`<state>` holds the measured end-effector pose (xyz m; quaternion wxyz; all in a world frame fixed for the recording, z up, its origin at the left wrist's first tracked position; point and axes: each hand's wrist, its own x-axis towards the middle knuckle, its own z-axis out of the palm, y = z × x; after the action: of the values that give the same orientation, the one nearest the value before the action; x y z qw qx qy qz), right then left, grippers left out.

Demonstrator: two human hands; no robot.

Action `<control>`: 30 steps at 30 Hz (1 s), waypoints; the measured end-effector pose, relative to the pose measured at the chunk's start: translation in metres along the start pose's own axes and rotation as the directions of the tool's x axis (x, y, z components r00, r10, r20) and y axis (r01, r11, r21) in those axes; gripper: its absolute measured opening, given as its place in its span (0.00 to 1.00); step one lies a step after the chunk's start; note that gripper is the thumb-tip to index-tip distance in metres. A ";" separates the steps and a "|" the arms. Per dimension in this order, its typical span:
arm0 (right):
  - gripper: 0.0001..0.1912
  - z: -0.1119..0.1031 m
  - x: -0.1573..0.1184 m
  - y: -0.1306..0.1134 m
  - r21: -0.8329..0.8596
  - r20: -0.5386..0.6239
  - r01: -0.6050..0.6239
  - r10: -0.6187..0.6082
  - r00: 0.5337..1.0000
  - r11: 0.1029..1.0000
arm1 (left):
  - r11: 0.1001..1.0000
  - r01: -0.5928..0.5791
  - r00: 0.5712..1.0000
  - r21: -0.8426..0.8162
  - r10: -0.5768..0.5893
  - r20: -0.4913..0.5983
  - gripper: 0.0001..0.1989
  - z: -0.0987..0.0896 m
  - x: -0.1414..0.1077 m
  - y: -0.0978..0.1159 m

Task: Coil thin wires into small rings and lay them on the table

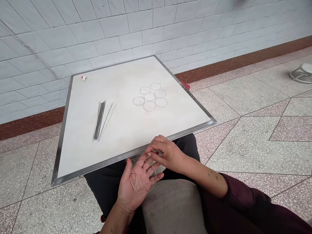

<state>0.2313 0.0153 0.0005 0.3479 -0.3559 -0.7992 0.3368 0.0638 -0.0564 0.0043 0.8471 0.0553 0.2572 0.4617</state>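
Observation:
My left hand (135,183) is held palm up below the table's front edge, fingers spread. Across its palm and fingers lies a thin wire ring (131,181). Just above, my right hand (165,152) has thumb and fingers pinched together near the left fingertips and the ring's upper edge. What sits in that pinch is too small to make out. On the white table (122,130), several wire rings (149,111) form a cluster right of the middle. To the left lies a bundle of straight wires (99,122), with a couple of loose wires (107,122) beside it.
A small white and red object (84,78) sits at the table's far left corner. A metal strip (102,168) edges the tabletop. Behind stands a tiled wall (109,35). A stool (303,74) is on the floor at far right. Something red (185,85) shows beyond the table's right edge.

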 end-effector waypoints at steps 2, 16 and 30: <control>0.06 -0.004 0.002 0.000 0.008 0.023 0.036 -0.036 0.999 0.999 | 1.000 0.020 0.999 0.025 -0.020 0.027 0.33 -0.001 0.000 -0.001; 0.03 -0.012 0.001 -0.003 -0.011 0.056 0.068 -0.067 0.996 0.998 | 0.998 -0.024 0.998 -0.062 0.027 0.057 0.43 -0.003 0.000 0.000; 0.06 0.005 -0.004 -0.008 -0.125 0.000 0.105 -0.106 0.994 0.987 | 0.995 -0.080 0.996 0.057 0.082 -0.037 0.34 0.000 0.001 -0.004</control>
<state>0.2265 0.0063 0.0024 0.3448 -0.3353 -0.8354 0.2661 0.0667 -0.0578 0.0024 0.8206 0.0802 0.2841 0.4894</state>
